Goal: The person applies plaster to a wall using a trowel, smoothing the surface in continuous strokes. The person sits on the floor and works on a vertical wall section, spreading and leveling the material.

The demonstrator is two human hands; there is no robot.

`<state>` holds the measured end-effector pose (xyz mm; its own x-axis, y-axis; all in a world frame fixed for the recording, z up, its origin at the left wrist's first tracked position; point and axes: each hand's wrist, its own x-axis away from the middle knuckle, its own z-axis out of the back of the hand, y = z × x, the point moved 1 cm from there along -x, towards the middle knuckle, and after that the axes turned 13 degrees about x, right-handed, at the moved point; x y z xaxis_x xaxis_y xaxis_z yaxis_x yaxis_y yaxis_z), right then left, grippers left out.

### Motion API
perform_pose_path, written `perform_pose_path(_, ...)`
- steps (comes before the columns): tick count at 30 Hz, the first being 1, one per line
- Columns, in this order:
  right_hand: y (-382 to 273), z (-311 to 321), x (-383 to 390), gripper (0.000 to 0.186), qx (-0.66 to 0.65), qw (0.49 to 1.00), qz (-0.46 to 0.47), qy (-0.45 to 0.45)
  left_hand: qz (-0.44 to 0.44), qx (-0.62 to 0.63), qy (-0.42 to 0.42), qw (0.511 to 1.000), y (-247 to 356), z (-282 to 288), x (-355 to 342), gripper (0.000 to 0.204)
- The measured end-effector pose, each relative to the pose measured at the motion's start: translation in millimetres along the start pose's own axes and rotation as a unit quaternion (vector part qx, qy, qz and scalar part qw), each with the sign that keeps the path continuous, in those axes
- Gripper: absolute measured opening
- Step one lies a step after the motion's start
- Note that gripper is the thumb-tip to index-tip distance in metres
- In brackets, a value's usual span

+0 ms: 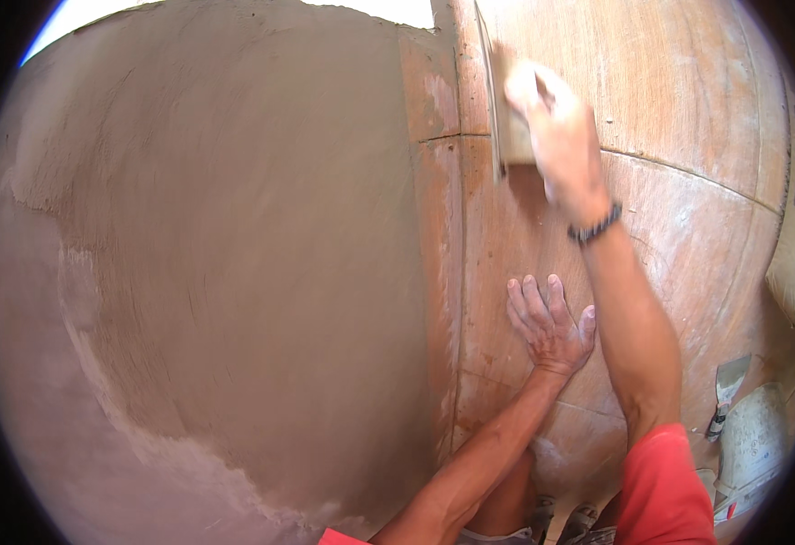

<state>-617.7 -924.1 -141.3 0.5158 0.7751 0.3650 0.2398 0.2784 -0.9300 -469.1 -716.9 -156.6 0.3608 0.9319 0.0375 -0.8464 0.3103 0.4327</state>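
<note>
My right hand (566, 150), a dark band at its wrist, is closed around the handle of a plastering trowel (495, 109). The trowel's long thin blade appears nearly edge-on, over the tiles just right of the wet mortar. Motion blurs the fingers and the handle somewhat. My left hand (550, 329) lies flat on a reddish-brown tile (497, 318), fingers spread, holding nothing. Left of both hands spreads a broad coat of smoothed grey-brown mortar (252, 236), its right edge straight along the tiles. Its lower left edge is ragged, against a paler surface.
At the lower right, a putty knife (727, 386) with a dark handle lies beside a whitish, stained container (752, 445). A brown paper bag (793, 259) with printing stands at the right rim. My feet (566, 522) show at the bottom. Dusty tiles with dark joints (688, 173) extend rightward.
</note>
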Motion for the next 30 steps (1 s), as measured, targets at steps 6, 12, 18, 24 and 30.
perform_pose_path(6, -9.5, -9.7, -87.4, 0.038, 0.091, 0.993, 0.062, 0.051, 0.002, 0.024, 0.0, 1.0, 8.1, -3.5, -2.0, 0.069)
perform_pose_path(12, -13.3, -45.8, 20.9, 0.041, 0.126, 0.992, 0.016, -0.028, 0.007, -0.023, 0.01, 1.0, -6.4, -1.1, 2.8, 0.071)
perform_pose_path(18, 23.8, -13.7, 67.1, 0.041, 0.052, 0.998, 0.011, 0.012, -0.003, 0.011, 0.035, 0.999, -5.9, 4.3, -0.3, 0.077)
perform_pose_path(24, -28.1, 22.6, -68.2, 0.033, 0.034, 0.999, -0.022, 0.017, 0.001, 0.02, 0.007, 1.0, 8.0, -3.3, -3.2, 0.068)
perform_pose_path(30, -50.9, -10.8, -72.4, 0.029, 0.163, 0.983, -0.07, -0.042, 0.001, 0.008, 0.009, 1.0, 4.5, 0.3, -3.0, 0.069)
